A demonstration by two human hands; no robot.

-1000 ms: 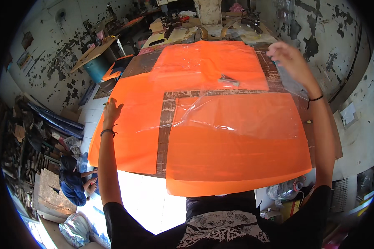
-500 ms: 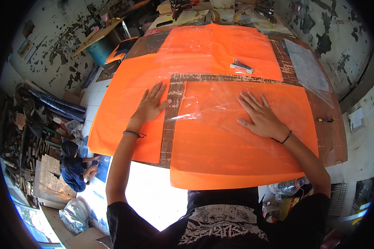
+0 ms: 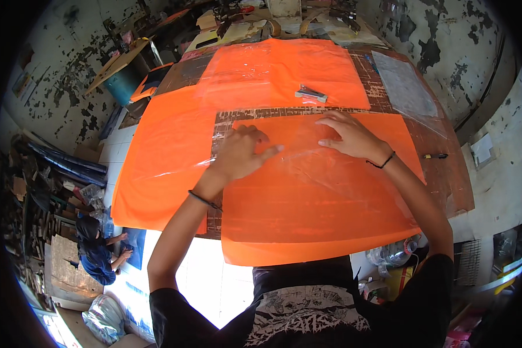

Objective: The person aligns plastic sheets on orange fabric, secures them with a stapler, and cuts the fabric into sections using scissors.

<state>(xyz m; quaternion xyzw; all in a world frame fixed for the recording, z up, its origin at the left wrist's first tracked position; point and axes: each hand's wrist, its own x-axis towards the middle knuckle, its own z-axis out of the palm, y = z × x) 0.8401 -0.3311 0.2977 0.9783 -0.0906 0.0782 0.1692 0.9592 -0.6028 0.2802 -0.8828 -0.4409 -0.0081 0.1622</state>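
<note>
Both hands are up over the tabletop (image 3: 450, 182), and I've got them close to each other: the left hand (image 3: 238, 155) has its thumb stretched out toward the right hand (image 3: 354, 137), which arches with fingers loosely curved and thumb parted. Both look spread rather than gripping. The near orange sheet (image 3: 319, 214) lies right below them; the left hand is above its far left part, the right hand near its far edge, and most of the sheet spreads out between the forearms toward the wearer. Clear plastic film (image 3: 307, 159) lies over it, glinting.

What I can't call from here: whether either palm touches the film. The left fingers are blurred, the film's borders melt into the orange, and the left hand hides a stretch of the sheet's left edge. The right forearm covers some of its right side.

Now the arms: both elbows bend outward, forearms slanting inward and away, a dark band (image 3: 205, 200) around the left wrist. The left forearm crosses another orange sheet (image 3: 162, 139), just beside the near one.
</note>
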